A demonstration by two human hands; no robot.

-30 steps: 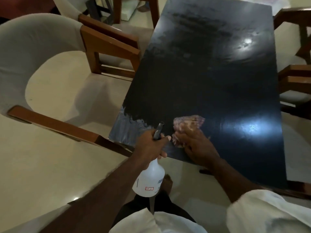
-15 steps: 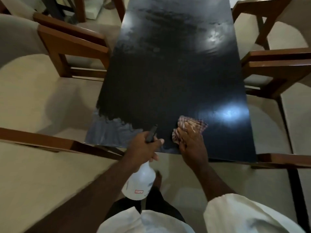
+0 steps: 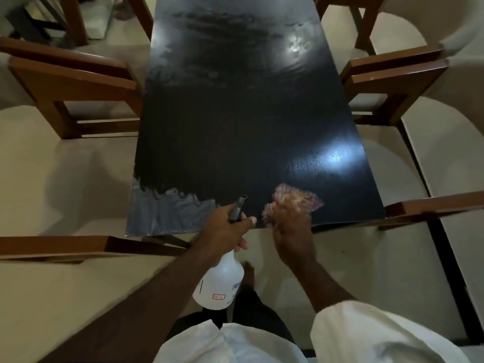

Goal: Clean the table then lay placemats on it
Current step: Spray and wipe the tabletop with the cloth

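Cloth (image 3: 298, 199) is sliding rightward along the table (image 3: 235, 113) edge.
Right hand (image 3: 292, 229) is pressing it flat; left hand (image 3: 222, 231) is gripping the spray bottle (image 3: 220, 284).

Red-framed label (image 3: 219, 296) on spray bottle (image 3: 222, 277): small red letters, too blurred to read.
Blue mark (image 3: 237, 286) on spray bottle: only partly seen at the edge, not readable.
Readable text: none.
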